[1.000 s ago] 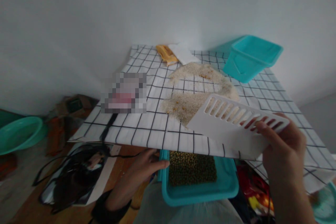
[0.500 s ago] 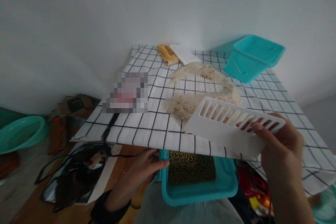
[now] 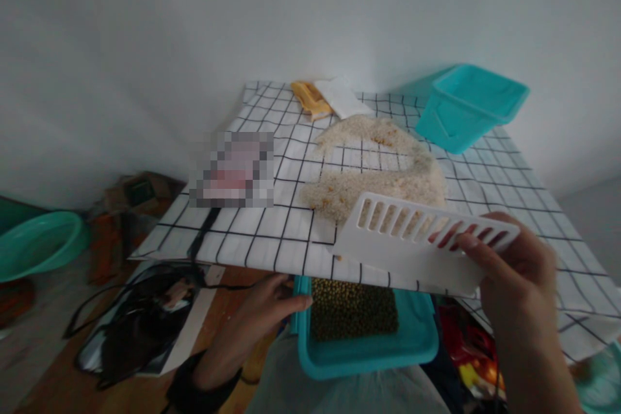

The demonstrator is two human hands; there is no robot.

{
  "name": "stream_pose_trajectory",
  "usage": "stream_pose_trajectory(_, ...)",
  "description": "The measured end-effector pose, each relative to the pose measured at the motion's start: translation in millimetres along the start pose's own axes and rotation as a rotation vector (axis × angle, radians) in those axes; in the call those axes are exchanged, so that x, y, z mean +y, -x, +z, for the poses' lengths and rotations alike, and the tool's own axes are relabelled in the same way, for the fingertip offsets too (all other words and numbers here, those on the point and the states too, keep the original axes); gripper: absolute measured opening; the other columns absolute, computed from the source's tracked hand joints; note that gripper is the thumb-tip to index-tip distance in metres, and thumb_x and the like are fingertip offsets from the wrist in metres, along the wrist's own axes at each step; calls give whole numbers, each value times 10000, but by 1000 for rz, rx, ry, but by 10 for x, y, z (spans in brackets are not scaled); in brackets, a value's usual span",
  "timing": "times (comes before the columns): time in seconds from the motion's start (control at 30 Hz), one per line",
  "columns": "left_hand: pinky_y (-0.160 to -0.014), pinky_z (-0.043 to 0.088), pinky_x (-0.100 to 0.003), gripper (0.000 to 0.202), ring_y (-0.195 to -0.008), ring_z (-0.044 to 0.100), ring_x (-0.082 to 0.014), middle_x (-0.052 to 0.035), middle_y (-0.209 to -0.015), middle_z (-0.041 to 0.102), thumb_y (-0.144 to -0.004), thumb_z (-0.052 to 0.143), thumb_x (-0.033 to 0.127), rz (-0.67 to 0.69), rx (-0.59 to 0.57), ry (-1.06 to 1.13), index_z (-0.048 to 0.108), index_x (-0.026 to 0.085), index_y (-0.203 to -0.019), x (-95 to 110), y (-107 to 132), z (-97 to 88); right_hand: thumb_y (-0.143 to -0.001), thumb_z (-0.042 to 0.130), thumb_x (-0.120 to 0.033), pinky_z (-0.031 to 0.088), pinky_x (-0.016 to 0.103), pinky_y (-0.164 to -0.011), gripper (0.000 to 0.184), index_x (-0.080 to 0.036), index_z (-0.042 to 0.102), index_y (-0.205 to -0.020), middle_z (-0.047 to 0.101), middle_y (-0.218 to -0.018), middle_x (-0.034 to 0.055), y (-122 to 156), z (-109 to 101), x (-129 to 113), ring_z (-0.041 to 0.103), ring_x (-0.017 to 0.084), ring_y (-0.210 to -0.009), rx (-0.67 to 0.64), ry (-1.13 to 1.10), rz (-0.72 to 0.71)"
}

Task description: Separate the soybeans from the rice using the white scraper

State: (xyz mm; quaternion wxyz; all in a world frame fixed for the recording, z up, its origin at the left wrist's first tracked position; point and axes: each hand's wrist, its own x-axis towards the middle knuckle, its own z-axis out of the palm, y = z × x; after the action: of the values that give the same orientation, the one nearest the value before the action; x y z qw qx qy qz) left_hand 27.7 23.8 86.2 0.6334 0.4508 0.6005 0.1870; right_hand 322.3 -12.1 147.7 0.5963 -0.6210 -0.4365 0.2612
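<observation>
My right hand (image 3: 517,272) grips the right end of a white plastic plate (image 3: 402,257) with a row of slots. The plate is tilted over the near part of the table, just in front of a spread of pale, rice-like grain (image 3: 369,187) with a few yellow pieces in it. My left hand (image 3: 276,301) is closed on the left rim of a teal bin (image 3: 417,330) below the table edge, thumb over the rim and other fingers partly hidden. Small greenish-yellow beans (image 3: 354,310) lie in that bin, which is against my lap.
Another teal bin (image 3: 470,110) stands tilted at the table's back right. A yellow packet (image 3: 310,100) and a white packet (image 3: 342,97) lie at the back. At left, a blurred-out flat item (image 3: 233,171) rests on the checked cloth (image 3: 252,233). A green basin (image 3: 41,246) is far left.
The slotted plate has come slightly nearer to me and to the left, toward the table's front edge. My left hand and the bin of beans have hardly moved.
</observation>
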Motion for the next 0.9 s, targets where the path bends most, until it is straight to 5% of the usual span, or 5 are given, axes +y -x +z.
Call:
stream_pose_trajectory(0.17,-911,551,-376,198,-994,737,-293,-28,-912,820,-645,752,310,20,24,-8,754,247,-832,36,27,2,-731,830,-361,344,247,-408,215,-222,665,-724,622,-614,-20,8,-90,-21,536,129,-481,-63,-17,56)
stream_pose_trajectory(0.33,-907,556,-381,192,-992,737,-293,-13,-864,807,-649,754,326,-8,26,-1,735,252,-825,24,53,13,-731,828,-364,354,256,-453,208,-228,683,-791,656,-689,-8,-48,-81,61,570,146,-552,109,-73,37)
stream_pose_trajectory(0.67,-921,552,-384,206,-1036,736,-316,-42,-904,822,-650,746,331,-4,37,-52,754,239,-834,37,69,4,-799,787,-370,442,259,-588,196,-209,676,-799,678,-747,-11,-24,388,45,624,146,-665,250,-56,-99)
stream_pose_trajectory(0.9,-888,547,-351,189,-1004,730,-286,-34,-864,805,-648,758,328,3,28,-29,737,248,-818,16,48,-37,-831,753,-321,444,264,-597,135,-220,677,-783,688,-731,-23,-404,572,-128,617,131,-642,158,-22,-258)
